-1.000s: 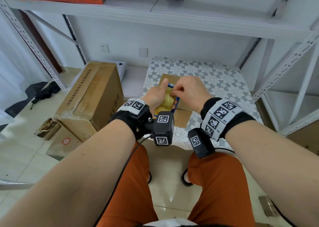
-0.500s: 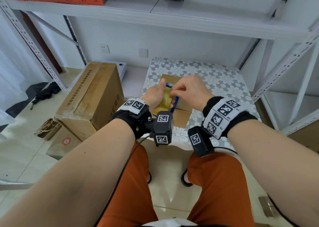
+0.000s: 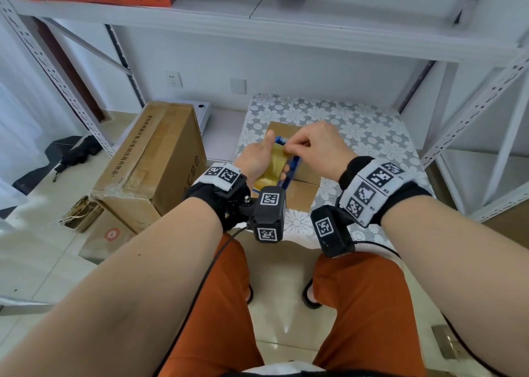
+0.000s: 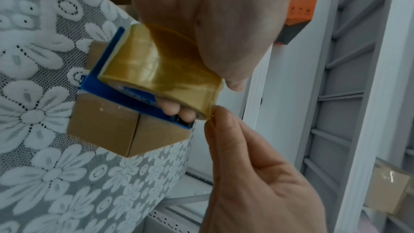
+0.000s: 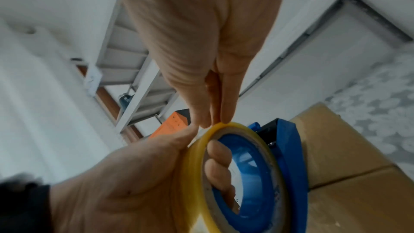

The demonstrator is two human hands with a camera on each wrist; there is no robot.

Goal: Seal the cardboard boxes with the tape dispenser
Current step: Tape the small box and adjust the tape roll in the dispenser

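The tape dispenser point(image 4: 125, 84), blue-framed with a yellowish roll, is gripped by the left hand point(image 3: 256, 159), whose fingers are curled through the roll's core. The roll's outer edge is pinched by the fingertips of the right hand point(image 3: 317, 144). Directly beneath both hands, a small cardboard box point(image 4: 116, 128) is seen on a floral tablecloth point(image 3: 372, 130); its flaps are closed.
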